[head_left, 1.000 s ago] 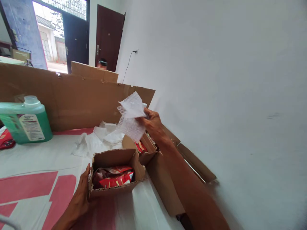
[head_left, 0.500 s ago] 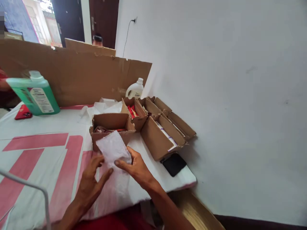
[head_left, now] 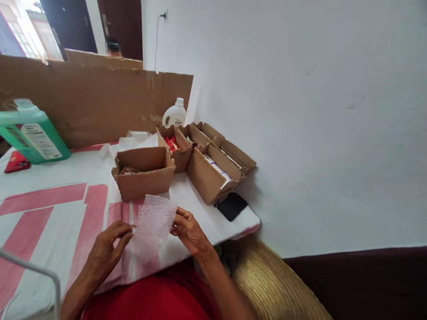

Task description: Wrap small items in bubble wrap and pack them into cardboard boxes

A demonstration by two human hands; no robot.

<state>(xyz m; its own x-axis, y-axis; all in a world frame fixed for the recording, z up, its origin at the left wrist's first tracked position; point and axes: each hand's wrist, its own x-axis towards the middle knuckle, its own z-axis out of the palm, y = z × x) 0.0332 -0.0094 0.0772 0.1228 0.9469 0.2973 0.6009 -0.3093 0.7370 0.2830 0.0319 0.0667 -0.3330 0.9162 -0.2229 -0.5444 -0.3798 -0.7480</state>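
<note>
Both hands hold a sheet of clear bubble wrap (head_left: 154,218) stretched between them just above the near edge of the table. My left hand (head_left: 110,244) pinches its left edge, and my right hand (head_left: 188,229) pinches its right edge. Straight beyond the sheet stands an open cardboard box (head_left: 144,173) with red packets partly visible inside. A second open box (head_left: 175,146) with red packets sits behind it.
Two more open cardboard boxes (head_left: 213,171) line the white wall, with a black phone (head_left: 231,206) beside them. A green liquid jug (head_left: 31,133), a white bottle (head_left: 175,113), loose white wrap (head_left: 133,140) and a cardboard screen (head_left: 86,102) stand at the back. A person's head shows behind the screen.
My right hand brought the bubble wrap down from above the boxes to the table's near edge, my left hand left the box and took the other edge, and the sheet is now spread flat.
</note>
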